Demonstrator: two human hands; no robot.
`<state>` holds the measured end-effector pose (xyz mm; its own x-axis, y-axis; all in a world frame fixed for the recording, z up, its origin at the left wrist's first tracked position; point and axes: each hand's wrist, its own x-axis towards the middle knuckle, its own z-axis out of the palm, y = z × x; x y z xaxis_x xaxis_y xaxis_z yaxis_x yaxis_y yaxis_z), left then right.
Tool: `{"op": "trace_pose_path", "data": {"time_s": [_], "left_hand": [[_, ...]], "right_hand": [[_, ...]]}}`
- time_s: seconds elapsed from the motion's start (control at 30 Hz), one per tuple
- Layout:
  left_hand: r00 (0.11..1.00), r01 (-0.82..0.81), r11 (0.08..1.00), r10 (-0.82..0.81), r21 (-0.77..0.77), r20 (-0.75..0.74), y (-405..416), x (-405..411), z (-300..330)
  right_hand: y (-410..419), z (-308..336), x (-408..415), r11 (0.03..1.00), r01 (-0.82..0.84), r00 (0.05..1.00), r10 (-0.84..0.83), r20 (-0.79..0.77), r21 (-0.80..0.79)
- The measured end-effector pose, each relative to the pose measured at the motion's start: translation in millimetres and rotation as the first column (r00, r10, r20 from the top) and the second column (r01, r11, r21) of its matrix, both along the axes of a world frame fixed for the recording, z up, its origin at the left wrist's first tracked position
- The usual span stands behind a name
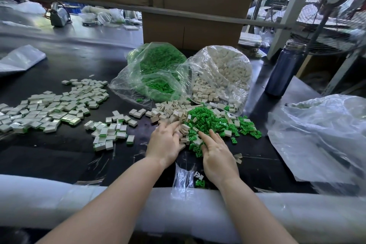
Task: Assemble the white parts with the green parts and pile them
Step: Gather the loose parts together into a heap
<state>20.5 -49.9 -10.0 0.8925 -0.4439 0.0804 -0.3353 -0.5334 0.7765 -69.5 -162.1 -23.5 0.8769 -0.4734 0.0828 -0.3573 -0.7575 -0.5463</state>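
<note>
2 hands (164, 142), 2 open part bags (158, 73), 1 bottle (283, 69), 1 fan (336, 6); loose parts too many to count.

Left hand (165, 142) fingertips – buried among white parts (170, 114), grip unclear

Your left hand (165, 143) on loose shell heap (170, 114); your right hand (216, 155) just right of it, on loose clip heap (210, 120). Two open bags behind heaps: clip bag (156, 71) left, shell bag (221, 71) right. Assembled pieces (49, 109) spread far left on table (65, 156). Bottle (285, 69) right of bags. Cardboard box (190, 27) behind bags.
</note>
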Motion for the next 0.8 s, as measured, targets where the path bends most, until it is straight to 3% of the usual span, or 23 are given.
{"op": "trace_pose_path", "data": {"time_s": [0.1,0.3,0.4,0.6,0.8], "left_hand": [[0.982,-0.139,0.894,0.067,-0.427,-0.179,5,-5,5],[0.949,-0.290,0.656,0.102,-0.697,-0.298,16,-6,5],[0.946,-0.309,0.621,0.127,-0.720,-0.297,19,-5,4],[0.963,-0.216,0.780,0.269,-0.587,0.002,22,-4,-3],[0.956,-0.200,0.779,0.288,-0.595,0.055,22,-7,-3]], "right_hand": [[0,0,-2,0.999,0.026,0.999,-0.028,0.032,0.040],[-2,1,-2,0.993,0.116,0.976,-0.116,0.182,0.013],[-2,0,-2,0.990,0.141,0.965,-0.136,0.225,-0.010],[0,2,-4,0.992,0.122,0.959,-0.109,0.261,-0.033],[1,4,-6,0.992,0.113,0.958,-0.096,0.270,-0.049]]}}
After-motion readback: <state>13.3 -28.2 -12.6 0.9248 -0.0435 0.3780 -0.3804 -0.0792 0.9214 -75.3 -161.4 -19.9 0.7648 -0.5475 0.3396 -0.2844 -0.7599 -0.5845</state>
